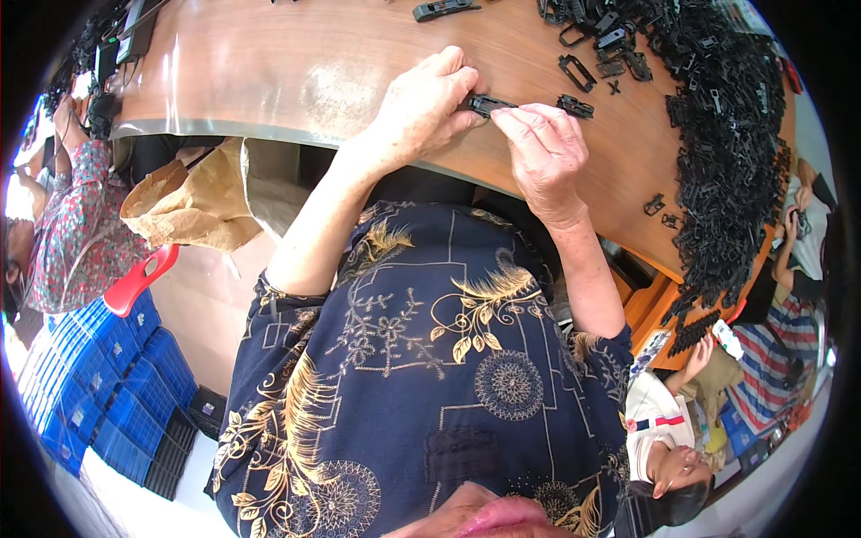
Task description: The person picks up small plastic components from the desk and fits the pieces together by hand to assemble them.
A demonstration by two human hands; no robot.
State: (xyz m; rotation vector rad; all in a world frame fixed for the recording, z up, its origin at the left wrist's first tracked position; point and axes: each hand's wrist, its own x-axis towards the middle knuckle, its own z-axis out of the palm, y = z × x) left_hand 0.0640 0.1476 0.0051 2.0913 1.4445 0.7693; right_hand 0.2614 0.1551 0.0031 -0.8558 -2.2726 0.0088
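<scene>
A small black plastic part, long and narrow with openings in it, is held between my two hands just above the wooden table. My left hand pinches its left end between thumb and fingers. At its right end the fingertips of my right hand are pressed together on it; whether they hold a second, smaller piece cannot be made out. Just beyond my right hand lies a similar black part. A black open frame and a tiny black cross-shaped piece rest farther back.
A large heap of black parts covers the table's right side. Another long black part lies at the far edge. Brown sacking hangs at the left, above stacked blue crates and a red handle. Other people sit left and right.
</scene>
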